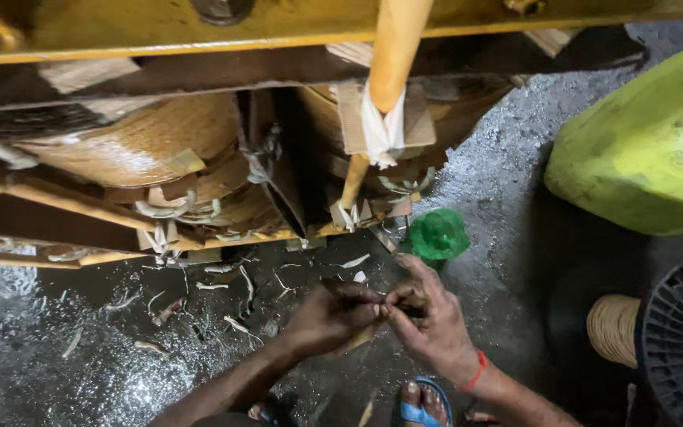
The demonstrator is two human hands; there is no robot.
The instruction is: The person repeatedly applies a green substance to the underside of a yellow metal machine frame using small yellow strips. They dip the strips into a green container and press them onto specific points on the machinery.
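A: Strip of pale material, thin, sits between both hands low in the frame, partly hidden. Left hand and right hand pinch it, fingertips meeting.

B: Risk?

A: Could snap or slip if pulled hard; grip looks tiny.

B: Surroundings?

A: Dark wet floor, scattered scraps, wound coils under yellow frame, green cap.
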